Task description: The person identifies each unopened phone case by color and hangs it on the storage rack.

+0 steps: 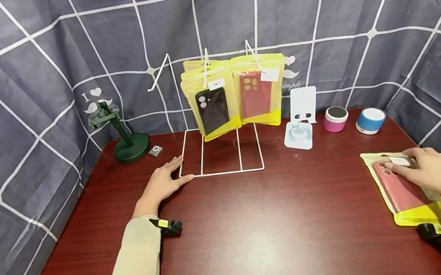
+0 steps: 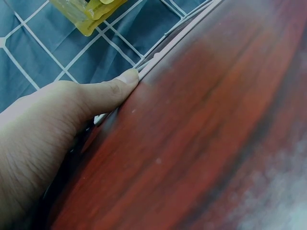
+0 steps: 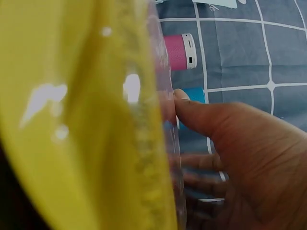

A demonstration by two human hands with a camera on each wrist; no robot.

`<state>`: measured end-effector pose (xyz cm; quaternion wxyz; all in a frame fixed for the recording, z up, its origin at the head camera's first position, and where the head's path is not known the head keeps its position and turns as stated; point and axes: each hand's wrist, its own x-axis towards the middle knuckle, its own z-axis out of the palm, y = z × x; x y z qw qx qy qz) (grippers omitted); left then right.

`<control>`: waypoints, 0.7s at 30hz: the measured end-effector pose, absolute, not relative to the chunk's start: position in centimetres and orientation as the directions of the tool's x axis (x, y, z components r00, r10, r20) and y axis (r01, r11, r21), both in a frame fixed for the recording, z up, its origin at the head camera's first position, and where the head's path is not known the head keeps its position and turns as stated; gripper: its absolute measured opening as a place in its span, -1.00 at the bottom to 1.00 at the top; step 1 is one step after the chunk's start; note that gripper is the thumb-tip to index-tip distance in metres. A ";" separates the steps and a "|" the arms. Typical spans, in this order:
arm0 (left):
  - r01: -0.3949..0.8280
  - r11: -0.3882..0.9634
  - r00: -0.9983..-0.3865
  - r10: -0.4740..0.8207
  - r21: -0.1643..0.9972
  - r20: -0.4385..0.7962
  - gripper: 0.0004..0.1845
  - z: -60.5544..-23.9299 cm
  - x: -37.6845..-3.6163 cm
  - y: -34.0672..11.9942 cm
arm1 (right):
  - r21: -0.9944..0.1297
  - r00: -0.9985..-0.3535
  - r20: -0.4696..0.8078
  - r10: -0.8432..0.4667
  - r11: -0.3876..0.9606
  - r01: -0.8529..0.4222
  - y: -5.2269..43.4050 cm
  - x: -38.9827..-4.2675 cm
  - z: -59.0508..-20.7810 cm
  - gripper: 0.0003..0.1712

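Observation:
A white wire display rack [image 1: 230,172] stands near the back of the table. My left hand [image 1: 162,181] rests at its front left corner, thumb along the front wire and fingers by the side wire. In the left wrist view the thumb tip lies on the white wire. At the right, my right hand [image 1: 435,170] pinches a yellow-edged clear pouch holding a pink phone case [image 1: 397,186], near the pouch's top end. The pouch [image 3: 86,115] fills the left half of the right wrist view. Pouches with a black phone case [image 1: 213,110] and a red phone case [image 1: 256,94] hang on the rack's hooks.
A dark green stand [image 1: 131,147] and a small square gadget [image 1: 155,151] are left of the rack. To its right stand a white phone stand [image 1: 299,134], a pink speaker [image 1: 334,123] and a blue speaker [image 1: 370,123]. A grid-patterned curtain [image 1: 109,39] backs the table.

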<state>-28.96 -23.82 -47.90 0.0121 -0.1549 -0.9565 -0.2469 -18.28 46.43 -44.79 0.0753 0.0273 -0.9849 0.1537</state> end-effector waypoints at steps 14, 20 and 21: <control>0.317 0.822 -0.947 0.300 0.473 0.114 -0.03 -47.7 -28.8 -23.8 | -0.404 -0.984 -0.095 0.154 0.897 0.179 46.0 -17.2 -43.7 -0.37; 0.320 0.822 -0.946 0.305 0.472 0.110 -0.03 -47.5 -28.8 -23.7 | -0.635 -0.977 -0.154 0.146 0.743 0.211 46.2 -16.9 -43.8 -0.42; 0.321 0.819 -0.946 0.304 0.476 0.115 -0.04 -47.4 -28.8 -23.7 | -0.691 -0.975 -0.172 0.141 0.688 0.222 46.2 -16.9 -43.9 -0.50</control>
